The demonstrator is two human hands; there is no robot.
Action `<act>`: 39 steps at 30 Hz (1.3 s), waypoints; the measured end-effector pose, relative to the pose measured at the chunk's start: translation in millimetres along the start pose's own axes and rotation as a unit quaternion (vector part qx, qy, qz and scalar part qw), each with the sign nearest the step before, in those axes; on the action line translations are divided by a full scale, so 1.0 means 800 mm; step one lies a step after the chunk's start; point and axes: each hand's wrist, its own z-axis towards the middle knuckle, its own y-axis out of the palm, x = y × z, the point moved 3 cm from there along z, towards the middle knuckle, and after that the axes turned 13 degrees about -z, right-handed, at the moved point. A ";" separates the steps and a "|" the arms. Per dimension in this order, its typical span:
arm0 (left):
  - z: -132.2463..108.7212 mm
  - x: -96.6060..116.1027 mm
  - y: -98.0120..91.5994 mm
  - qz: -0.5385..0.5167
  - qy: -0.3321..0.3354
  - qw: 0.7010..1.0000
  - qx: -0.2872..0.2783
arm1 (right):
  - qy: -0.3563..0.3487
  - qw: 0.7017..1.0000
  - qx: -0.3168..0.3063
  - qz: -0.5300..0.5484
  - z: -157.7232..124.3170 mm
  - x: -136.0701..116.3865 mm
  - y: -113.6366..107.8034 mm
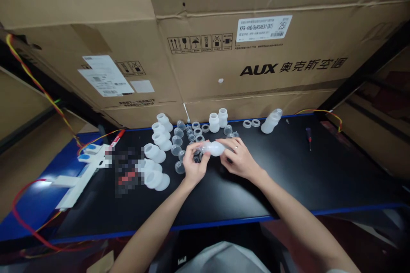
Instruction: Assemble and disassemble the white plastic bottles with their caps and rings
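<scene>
Just left of the lower middle of the frame's right half, and close to its centre, a small waisted bottle of milky white plastic with a clear end (215, 149) is held above the black worktop with a blue edge (224, 198). Both of the person's hands are closed on it: the left hand (196, 164) pinches the clear end, while the right hand (238, 158), a ring on one finger, wraps its fingertips about the milky end. From where I stand, the opposed grip looks meant to keep the bottle steady and lying sideways between them. Toward the left of the frame, open-necked milky plastic bottles (162, 141) stand in a loose column, probably set there to leave space before the person. Between that column and the hands sit clear plastic domes (177, 140) and pale flat rings (197, 132), apparently sorted by kind and within easy reach. Behind the hands, two more open milky bottles (214, 123) stand side by side against the large brown cardboard box (198, 76). Right of centre, a milky bottle with a clear top (271, 121) stands well apart, perhaps to keep it distinct from the open ones.
</scene>
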 end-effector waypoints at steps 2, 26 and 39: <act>0.001 0.002 -0.001 0.016 -0.011 1.000 -0.011 | -0.006 1.000 0.012 -0.016 -0.002 0.001 -0.002; 0.023 0.003 0.002 -0.184 -0.153 0.970 -0.048 | 0.288 0.813 -0.007 0.506 -0.015 -0.014 0.013; 0.014 0.011 0.002 -0.139 -0.135 0.979 -0.059 | 0.215 0.904 -0.010 0.369 -0.027 -0.035 0.021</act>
